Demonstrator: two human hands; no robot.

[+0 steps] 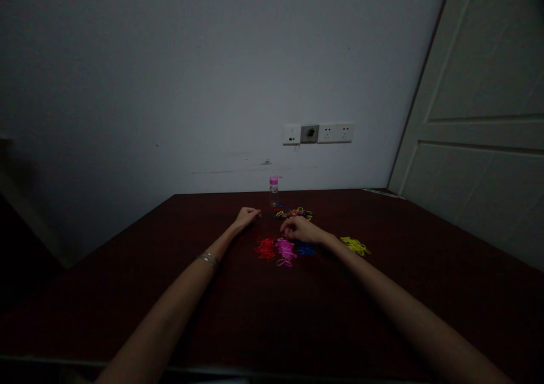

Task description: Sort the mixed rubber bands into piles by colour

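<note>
My right hand (300, 229) is over the back of the pink pile of small rubber bands (286, 249), its fingers curled down in a pinch. Whatever those fingers hold is too small and dark to make out. To the left, my left hand (246, 217) rests near the table top, its fingers closed; what is in them, if anything, does not show. A red pile of bands (266, 248) lies left of the pink one. Blue bands (306, 249) sit below my right wrist, and yellow bands (355, 246) lie beyond it on the right. Behind my right hand spreads a mixed-colour pile (296, 213).
A small clear bottle with a pink cap (273, 192) stands upright behind the mixed pile. The dark red table (255, 316) meets a pale wall bearing sockets (335, 133). A panelled door (480, 135) stands at the right.
</note>
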